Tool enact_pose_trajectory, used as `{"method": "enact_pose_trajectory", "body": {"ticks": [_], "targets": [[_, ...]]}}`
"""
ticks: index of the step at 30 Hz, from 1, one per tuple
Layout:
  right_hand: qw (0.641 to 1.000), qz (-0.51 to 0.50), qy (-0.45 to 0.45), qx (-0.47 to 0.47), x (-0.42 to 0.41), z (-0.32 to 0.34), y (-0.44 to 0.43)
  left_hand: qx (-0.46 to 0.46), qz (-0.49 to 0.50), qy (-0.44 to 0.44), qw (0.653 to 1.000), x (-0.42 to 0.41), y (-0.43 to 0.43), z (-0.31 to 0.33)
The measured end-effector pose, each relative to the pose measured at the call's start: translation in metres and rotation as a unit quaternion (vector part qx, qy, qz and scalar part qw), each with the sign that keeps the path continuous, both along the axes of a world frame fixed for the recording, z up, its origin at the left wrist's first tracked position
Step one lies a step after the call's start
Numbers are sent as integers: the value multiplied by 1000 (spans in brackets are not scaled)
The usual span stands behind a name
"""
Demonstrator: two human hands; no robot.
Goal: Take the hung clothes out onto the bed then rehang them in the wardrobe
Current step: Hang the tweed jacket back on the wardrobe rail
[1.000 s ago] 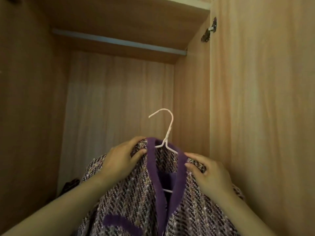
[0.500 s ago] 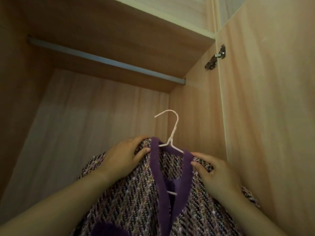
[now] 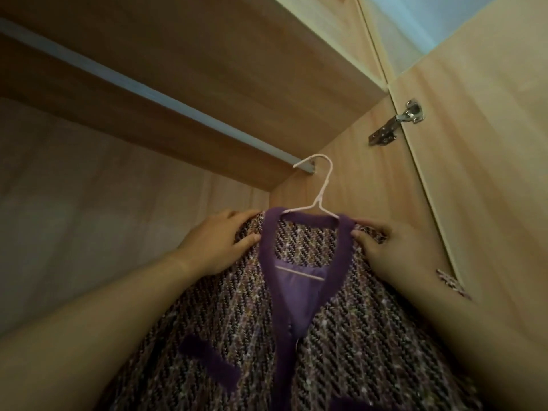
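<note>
Both hands' grip holding tweed jacket (image 3: 231, 315) shoulders, hanger (image 3: 321, 200) hook at rail (image 3: 154, 94)

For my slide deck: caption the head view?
Both hands lift a purple tweed jacket on a white hanger toward the wardrobe rail.

Rough tweed jacket (image 3: 237, 315), matt wood wardrobe (image 3: 207, 69), shiny metal hinge (image 3: 397, 121)

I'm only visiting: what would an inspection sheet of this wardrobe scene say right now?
Surface: wardrobe interior, bare wood panels.
Job's things: purple tweed jacket on white hanger; hook tip at the rail, near its right end, whether it rests on it is unclear.
Clutter: nothing seen.
Grippers: left hand and right hand each grip a jacket shoulder.
Cables: nothing seen.
Surroundings: open door on the right, metal hinge.
</note>
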State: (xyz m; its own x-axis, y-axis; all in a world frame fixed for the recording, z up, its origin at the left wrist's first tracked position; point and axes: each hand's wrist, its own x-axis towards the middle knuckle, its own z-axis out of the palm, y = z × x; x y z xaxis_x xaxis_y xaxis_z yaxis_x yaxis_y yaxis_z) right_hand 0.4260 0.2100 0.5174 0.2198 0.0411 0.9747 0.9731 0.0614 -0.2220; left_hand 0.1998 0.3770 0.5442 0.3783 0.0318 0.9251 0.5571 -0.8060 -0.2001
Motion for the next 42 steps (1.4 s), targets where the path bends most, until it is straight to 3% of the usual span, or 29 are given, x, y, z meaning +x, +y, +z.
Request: {"method": "enact_pose_trajectory", "body": {"ticks": [7,11,15,19,29,42], "targets": [[999,-39,33,7,21,81,61,2,38,-3,999,15,47,43],[997,-70,-8,16,30,134,78,15,92,-22,995,14,57,85],[993,-116,3,12,34,166,89,9,75,-46,996,18,66,109],[994,-106,4,-25,32,174,109,4,52,-20,998,31,82,81],[988,-149,-28,-15,40,183,120,-40,-7,-2,999,67,107,30],[985,-141,-78,-63,40,190,126,-80,-27,-36,996,99,111,-14]]}}
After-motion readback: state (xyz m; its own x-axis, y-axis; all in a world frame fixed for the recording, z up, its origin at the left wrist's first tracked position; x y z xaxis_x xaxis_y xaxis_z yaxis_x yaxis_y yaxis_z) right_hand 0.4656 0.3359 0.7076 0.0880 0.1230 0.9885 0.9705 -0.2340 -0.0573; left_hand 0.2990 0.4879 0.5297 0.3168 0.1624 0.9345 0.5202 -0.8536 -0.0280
